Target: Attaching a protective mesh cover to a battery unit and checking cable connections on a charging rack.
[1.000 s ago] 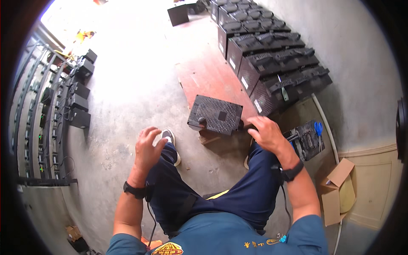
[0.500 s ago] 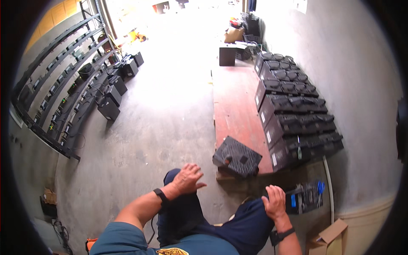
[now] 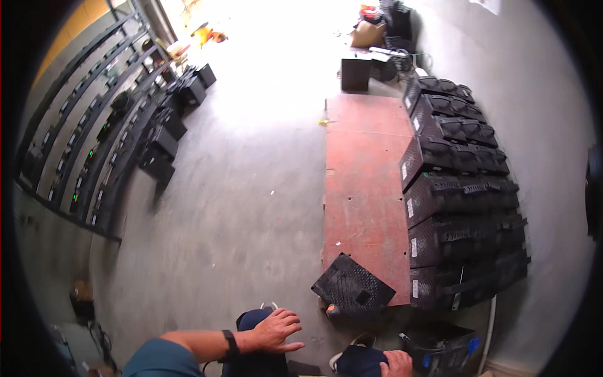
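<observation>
My left hand (image 3: 278, 331) rests over my left knee with its fingers stretched and apart, holding nothing. My right hand (image 3: 397, 364) lies on my right knee at the lower edge, fingers loosely out and no object in them. In front of me, a black box with a perforated face (image 3: 361, 276) sits tilted at the near end of a red board (image 3: 364, 169). Beside its near left corner shows an orange-tipped tool handle (image 3: 332, 310), partly hidden. A screwdriver (image 3: 456, 300) lies on the nearest of the black cases.
Black cases (image 3: 433, 201) stand in rows along the red board's right side. A dark bin with blue-handled tools (image 3: 440, 345) is by my right knee. On the left stands a metal rack (image 3: 81, 125) with small devices and black boxes (image 3: 160, 144) beside it.
The view has shifted, so the board, cases and black box appear lower in the picture. Both hands also sit lower in view, still at my knees. Neither has taken hold of anything.
</observation>
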A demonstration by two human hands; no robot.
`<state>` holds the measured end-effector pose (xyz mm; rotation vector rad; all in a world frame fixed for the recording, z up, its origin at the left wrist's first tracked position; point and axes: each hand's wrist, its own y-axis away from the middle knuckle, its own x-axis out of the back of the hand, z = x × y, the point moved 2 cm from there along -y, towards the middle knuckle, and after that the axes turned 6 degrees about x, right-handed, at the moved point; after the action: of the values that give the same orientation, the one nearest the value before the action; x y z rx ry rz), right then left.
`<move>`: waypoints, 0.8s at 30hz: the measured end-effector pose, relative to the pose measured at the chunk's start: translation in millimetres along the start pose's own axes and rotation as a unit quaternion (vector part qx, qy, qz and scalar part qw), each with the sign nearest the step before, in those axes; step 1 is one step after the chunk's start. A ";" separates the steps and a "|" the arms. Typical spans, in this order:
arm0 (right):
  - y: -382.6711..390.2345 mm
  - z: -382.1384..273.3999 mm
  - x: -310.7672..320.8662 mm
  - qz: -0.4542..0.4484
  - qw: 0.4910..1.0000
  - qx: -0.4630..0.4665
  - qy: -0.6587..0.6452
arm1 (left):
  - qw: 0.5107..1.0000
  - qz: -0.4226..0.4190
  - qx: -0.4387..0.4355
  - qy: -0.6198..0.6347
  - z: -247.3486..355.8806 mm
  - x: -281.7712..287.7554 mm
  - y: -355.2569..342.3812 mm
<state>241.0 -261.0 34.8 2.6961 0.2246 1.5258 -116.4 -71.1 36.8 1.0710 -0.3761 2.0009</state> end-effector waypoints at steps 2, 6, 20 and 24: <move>6.1 4.3 -9.6 -0.037 0.999 -0.014 -0.007 | 1.000 -0.009 0.023 0.011 3.1 -5.8 5.0; 29.1 -5.9 -20.3 -0.206 0.976 -0.065 0.005 | 0.996 -0.078 0.044 -0.023 11.1 -10.6 16.1; -48.1 -28.4 199.9 -0.300 0.945 0.043 -0.125 | 0.680 0.230 0.657 0.229 135.6 124.1 271.8; -68.0 -23.1 274.8 -0.358 0.929 0.084 -0.046 | 0.611 0.319 0.693 0.210 202.5 92.5 336.4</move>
<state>353.3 -155.4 273.4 2.3471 1.2191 1.1785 -293.4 -350.3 267.8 1.2556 1.5620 3.0894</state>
